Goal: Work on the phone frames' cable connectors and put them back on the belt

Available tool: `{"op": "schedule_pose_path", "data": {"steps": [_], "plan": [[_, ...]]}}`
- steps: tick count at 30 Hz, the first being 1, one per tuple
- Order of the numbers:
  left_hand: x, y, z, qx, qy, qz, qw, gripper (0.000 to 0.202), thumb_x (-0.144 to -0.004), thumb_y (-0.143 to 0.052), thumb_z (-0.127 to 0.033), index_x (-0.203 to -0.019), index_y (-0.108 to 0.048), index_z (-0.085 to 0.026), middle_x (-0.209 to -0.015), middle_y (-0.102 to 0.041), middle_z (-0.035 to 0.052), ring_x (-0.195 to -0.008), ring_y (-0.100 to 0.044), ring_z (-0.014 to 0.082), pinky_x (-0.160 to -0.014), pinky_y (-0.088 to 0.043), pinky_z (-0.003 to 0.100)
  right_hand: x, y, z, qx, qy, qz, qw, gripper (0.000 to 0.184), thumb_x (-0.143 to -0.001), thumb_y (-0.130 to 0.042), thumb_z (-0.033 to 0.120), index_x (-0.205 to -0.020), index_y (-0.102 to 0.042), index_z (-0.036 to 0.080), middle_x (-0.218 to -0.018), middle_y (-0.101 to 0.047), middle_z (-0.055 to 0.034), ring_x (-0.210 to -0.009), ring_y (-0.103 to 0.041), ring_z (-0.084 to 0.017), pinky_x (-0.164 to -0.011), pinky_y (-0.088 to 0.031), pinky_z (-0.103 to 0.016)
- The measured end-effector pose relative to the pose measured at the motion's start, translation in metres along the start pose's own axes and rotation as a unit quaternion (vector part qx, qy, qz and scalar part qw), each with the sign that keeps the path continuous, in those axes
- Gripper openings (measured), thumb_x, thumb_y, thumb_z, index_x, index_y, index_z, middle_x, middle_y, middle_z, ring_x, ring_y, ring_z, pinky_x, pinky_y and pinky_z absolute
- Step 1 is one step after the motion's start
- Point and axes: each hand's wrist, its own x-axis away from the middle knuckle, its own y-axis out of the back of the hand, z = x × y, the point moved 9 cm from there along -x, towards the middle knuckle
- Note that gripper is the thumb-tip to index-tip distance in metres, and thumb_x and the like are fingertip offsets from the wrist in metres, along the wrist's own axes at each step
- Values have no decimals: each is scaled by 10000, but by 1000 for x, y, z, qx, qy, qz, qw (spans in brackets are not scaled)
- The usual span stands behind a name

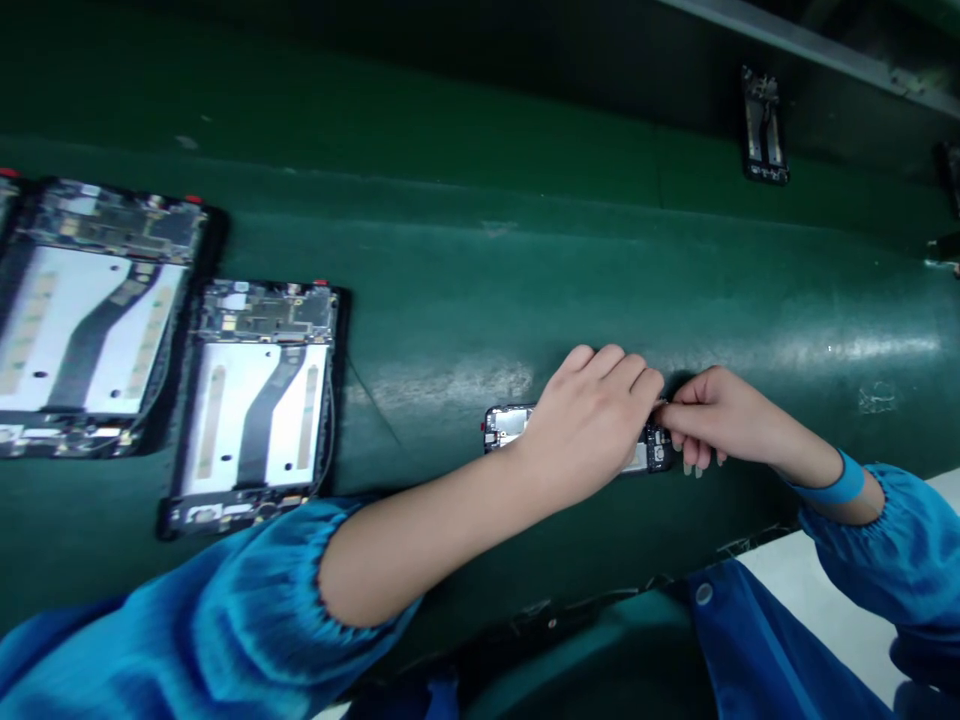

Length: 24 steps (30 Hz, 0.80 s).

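An opened phone [510, 422] lies sideways on the green mat, its inner metal and circuit parts showing at both ends. My left hand [589, 420] arches across its middle and hides most of it, fingers curled down toward the right end. At that end my right hand [705, 415] pinches with thumb and forefinger, close to the left fingertips. Something small and dark shows between the two hands, too little to name. What the left fingers grip is hidden behind the back of the hand.
To the left lie opened phones, one nearer [255, 400] and a larger-looking one [97, 310], with another cut by the frame edge. A further opened phone [765, 125] sits at the back right, by a metal rail [817, 50]. The green mat [450, 250] spans the bench.
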Motion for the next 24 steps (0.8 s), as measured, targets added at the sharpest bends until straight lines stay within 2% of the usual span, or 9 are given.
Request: {"op": "schedule_pose_path", "data": {"steps": [2,4,6,9,11,13,19,22,24], "plan": [[-2,1,1,-3,15,-4,1000,177,-953,-496,-132,-846,-635,-156,-834,-657,81,-787,-551,246,-704,-349,393,4,6,7,50,41,-38,997,376,-865,-624,266,-503,-559,190,-420,-554,20,-370,-498,-79,-383,-364,-189],[-2,4,3,3,32,-6,999,178,-965,-497,-160,-881,-653,-147,-841,-664,85,-802,-564,254,-709,-354,399,13,11,17,81,109,-58,989,372,-899,-618,304,-547,-601,183,-448,-507,38,-414,-449,-79,-411,-331,-211],[2,11,6,12,34,-16,999,199,-989,-486,-191,-981,-680,-143,-930,-691,98,-869,-586,270,-730,-370,407,29,14,28,66,198,-63,976,340,-962,-585,343,-688,-702,179,-583,-563,18,-535,-510,-105,-497,-396,-235],[15,26,5,25,-8,-36,999,246,-1019,-489,-252,-1111,-706,-183,-1141,-699,115,-1052,-599,305,-827,-406,441,63,21,41,33,348,-129,928,266,-1025,-551,320,-955,-785,214,-797,-605,-26,-772,-600,-159,-693,-499,-300],[26,30,4,33,-43,-26,998,271,-1023,-520,-326,-1181,-710,-217,-1271,-675,121,-1182,-575,331,-930,-411,490,84,19,44,36,425,-181,886,226,-1031,-568,298,-1078,-780,233,-811,-583,-31,-789,-592,-170,-688,-504,-315],[34,27,4,37,-68,2,997,348,-1021,-539,-409,-1288,-680,-238,-1393,-626,131,-1292,-532,353,-1027,-391,540,93,7,43,45,474,-189,859,231,-1037,-570,302,-1155,-755,232,-813,-600,-35,-752,-589,-170,-642,-508,-315],[39,15,4,31,-85,52,995,479,-1009,-546,-493,-1419,-612,-254,-1561,-490,160,-1416,-454,413,-1135,-332,651,93,-24,39,188,528,-194,805,163,-995,-625,209,-1127,-714,174,-964,-712,-90,-812,-617,-192,-725,-538,-357],[38,15,5,39,-77,51,995,491,-997,-572,-501,-1423,-612,-261,-1570,-479,157,-1420,-456,422,-1140,-337,660,87,-24,37,275,507,-223,786,130,-988,-621,234,-944,-717,159,-841,-698,-81,-728,-585,-194,-657,-494,-356],[38,15,6,42,-74,49,995,502,-989,-585,-511,-1430,-605,-271,-1578,-472,149,-1429,-447,419,-1147,-333,660,83,-22,37,310,494,-238,777,238,-986,-613,257,-770,-676,181,-693,-627,-40,-628,-530,-176,-587,-433,-347]]}}
